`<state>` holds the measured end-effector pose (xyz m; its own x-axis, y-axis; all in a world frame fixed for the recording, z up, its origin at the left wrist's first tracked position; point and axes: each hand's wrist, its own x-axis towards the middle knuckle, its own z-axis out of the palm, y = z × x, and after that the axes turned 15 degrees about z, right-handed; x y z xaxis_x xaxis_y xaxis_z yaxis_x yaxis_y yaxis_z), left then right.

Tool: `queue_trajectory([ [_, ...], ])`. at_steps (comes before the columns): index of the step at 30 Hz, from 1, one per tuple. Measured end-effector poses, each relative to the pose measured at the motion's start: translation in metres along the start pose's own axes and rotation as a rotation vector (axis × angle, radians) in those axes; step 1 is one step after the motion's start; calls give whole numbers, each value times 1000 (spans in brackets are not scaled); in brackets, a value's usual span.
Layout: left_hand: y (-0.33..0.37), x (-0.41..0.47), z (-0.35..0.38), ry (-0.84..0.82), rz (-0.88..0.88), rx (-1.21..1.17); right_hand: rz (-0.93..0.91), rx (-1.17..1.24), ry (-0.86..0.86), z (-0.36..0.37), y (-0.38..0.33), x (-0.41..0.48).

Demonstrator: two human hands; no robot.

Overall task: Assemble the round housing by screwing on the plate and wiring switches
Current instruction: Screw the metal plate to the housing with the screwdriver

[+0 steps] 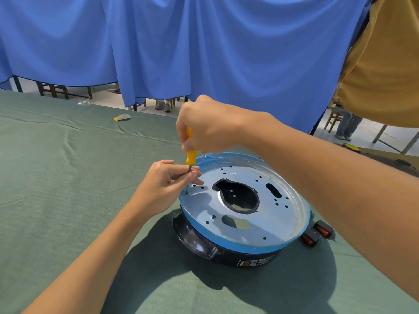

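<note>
Holding a yellow screwdriver (191, 155) upright over the plate (272, 214). The right hand (208, 125) grip is wrapped round the handle from above. The left hand (165, 184) grip pinches the metal shaft just under the handle. The tip touches the plate near its edge at 9 o'clock; the screw is too small to make out.

The plate is silver metal with blue film round the rim and a big cutout in the middle. It lies on top of the round housing (204, 245), which is black with a lug at 7 o'clock. The housing stands on the bench (56, 189), on green cloth.

Two red rocker switches (318, 232) lie on the bench at 4 o'clock of the housing, just beside it. A blue curtain (204, 41) hangs at 12 o'clock behind the bench. A small yellow-grey scrap (122, 117) lies well apart at 10 o'clock.
</note>
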<state>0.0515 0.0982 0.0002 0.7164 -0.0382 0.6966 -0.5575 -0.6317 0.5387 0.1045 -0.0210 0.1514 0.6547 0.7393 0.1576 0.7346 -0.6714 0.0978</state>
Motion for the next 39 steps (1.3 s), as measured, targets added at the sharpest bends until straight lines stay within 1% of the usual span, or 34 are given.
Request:
queue_trajectory([
  [3,0,-2,4,150,26,39,43,-1,61,6,-4,2],
  [4,0,-2,4,168,29,59,58,0,63,9,-5,4],
  [8,1,0,4,112,36,96,105,21,32,18,-1,7],
  [11,2,1,4,89,19,84,59,23,58,12,2,6],
  [13,2,1,2,69,9,59,20,28,7,2,3,4],
  [15,1,1,-1,33,5,40,20,44,-41,-3,3,4],
  [17,1,0,-1,15,13,46,37,25,-30,-3,2,6],
  [19,2,-2,2,47,22,50,59,16,-18,0,0,6],
  [22,4,-3,8,151,33,61,86,21,-24,7,2,6],
  [25,4,-2,11,164,51,89,107,-23,-36,10,2,7],
  [28,3,-1,8,109,45,23,77,-30,-96,2,-1,6],
  [32,0,-1,4,27,6,2,-32,-122,-215,-9,-6,3],
  [34,-3,-2,2,15,-35,-84,-58,-180,-201,-5,-9,5],
  [37,-6,-3,-6,46,-130,-490,-58,-193,-205,-1,-12,7],
  [39,-12,-2,-12,127,-173,-658,-39,-198,-238,-3,-11,9],
])
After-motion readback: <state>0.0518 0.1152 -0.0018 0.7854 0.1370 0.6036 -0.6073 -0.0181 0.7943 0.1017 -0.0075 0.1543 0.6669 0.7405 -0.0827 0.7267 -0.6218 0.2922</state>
